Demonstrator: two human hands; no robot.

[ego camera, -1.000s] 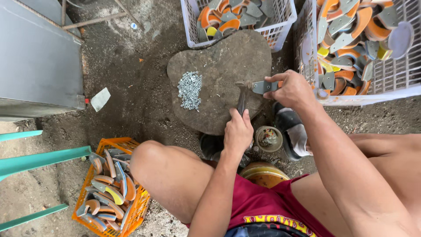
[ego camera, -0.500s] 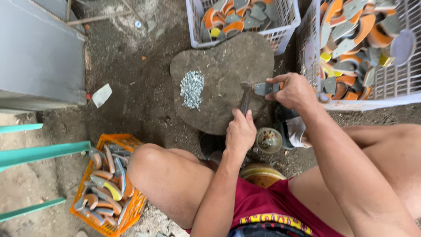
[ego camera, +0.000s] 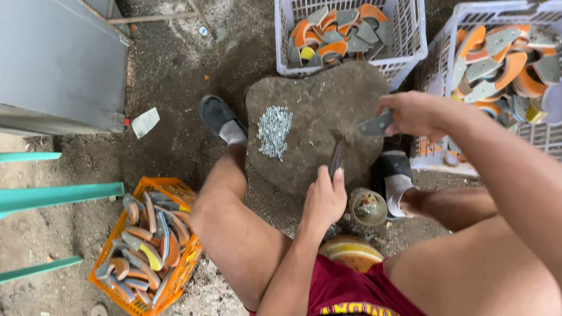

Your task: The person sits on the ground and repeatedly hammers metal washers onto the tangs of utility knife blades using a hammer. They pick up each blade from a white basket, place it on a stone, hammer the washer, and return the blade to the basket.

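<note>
Left hand (ego camera: 324, 202) grips a dark, narrow metal tool (ego camera: 335, 158), its tip resting on the large flat grey stone (ego camera: 310, 105). Right hand (ego camera: 410, 112) clasps a grey curved metal piece (ego camera: 376, 124) at the stone's right edge, much as half a second earlier; only the view has shifted. A heap of small silvery fasteners (ego camera: 274, 130) lies left of the tool, apart from it, so the work reads as ongoing.

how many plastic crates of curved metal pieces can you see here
3. A white plastic crate sits beyond the flat stone, a second white plastic crate is at the right edge, and an orange plastic crate lies at lower left. Others may be out of frame.
</note>
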